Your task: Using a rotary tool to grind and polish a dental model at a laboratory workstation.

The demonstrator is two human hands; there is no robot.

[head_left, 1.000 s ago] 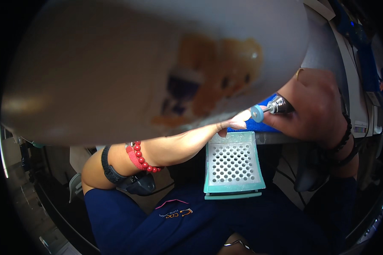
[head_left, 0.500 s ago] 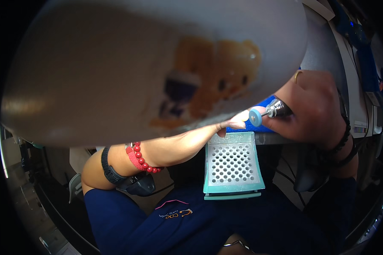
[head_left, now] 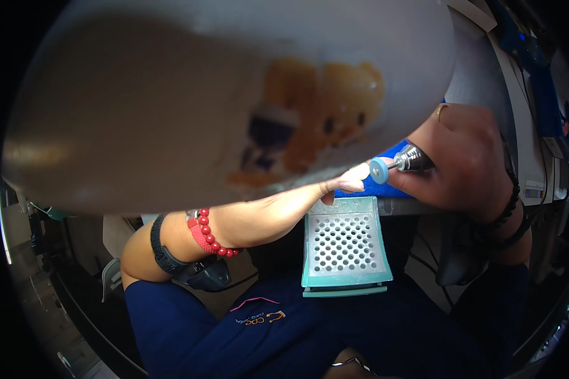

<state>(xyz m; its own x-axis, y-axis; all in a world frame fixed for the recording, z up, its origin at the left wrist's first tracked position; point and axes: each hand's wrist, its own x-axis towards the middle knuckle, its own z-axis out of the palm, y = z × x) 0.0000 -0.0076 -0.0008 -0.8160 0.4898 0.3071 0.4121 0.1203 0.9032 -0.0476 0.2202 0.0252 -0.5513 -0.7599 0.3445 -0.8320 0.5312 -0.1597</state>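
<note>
A large pale object, blurred and close to the lens, covered most of the left hand; we saw only its fingertips. The rotary tool disappeared into the right hand's grip. The counter was largely masked.

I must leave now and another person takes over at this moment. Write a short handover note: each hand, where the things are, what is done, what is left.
Right hand: holds a rotary tool with a light blue disc tip.
Left hand: mostly hidden behind a big blurred object with a bear picture, close to the camera; only the fingers show, just beside the disc.
Things: a teal perforated tray hangs out below the bench edge, above the lap.
Done: tool gripped, tip brought to the left fingers.
Left: what the fingers hold cannot be seen, so progress cannot be judged.
</note>
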